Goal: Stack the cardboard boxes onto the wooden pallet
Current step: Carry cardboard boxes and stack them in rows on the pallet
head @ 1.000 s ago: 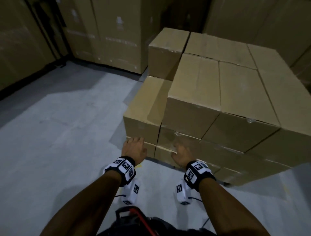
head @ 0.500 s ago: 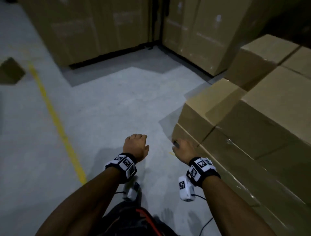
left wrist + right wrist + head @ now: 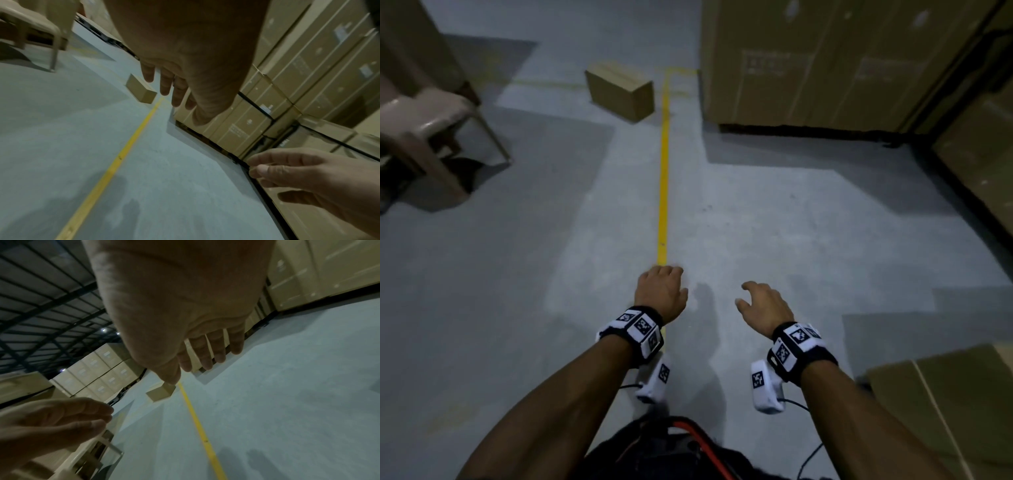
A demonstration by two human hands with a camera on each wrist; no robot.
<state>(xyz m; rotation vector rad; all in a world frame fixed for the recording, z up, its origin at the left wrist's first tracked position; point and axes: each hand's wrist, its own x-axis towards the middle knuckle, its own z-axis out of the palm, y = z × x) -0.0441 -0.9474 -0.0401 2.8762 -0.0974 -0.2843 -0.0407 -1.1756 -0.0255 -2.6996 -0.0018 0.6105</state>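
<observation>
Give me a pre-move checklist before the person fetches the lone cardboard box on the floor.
1. Left hand free: ok, holds nothing.
2. Right hand free: ok, fingers relaxed, empty.
3. Small brown cardboard box in sight: ok, it sits on the grey concrete floor left of the yellow floor line.
4. Path to it: ok, bare floor between.
5. Beige plastic chair: ok, off to the left.
6. Box weight or seal: cannot tell.

- left hand (image 3: pixel 661 294) out in front, palm down, fingers loosely bent, holding nothing
- right hand (image 3: pixel 764 306) alongside, apart from it, fingers relaxed and slightly spread, empty
</observation>
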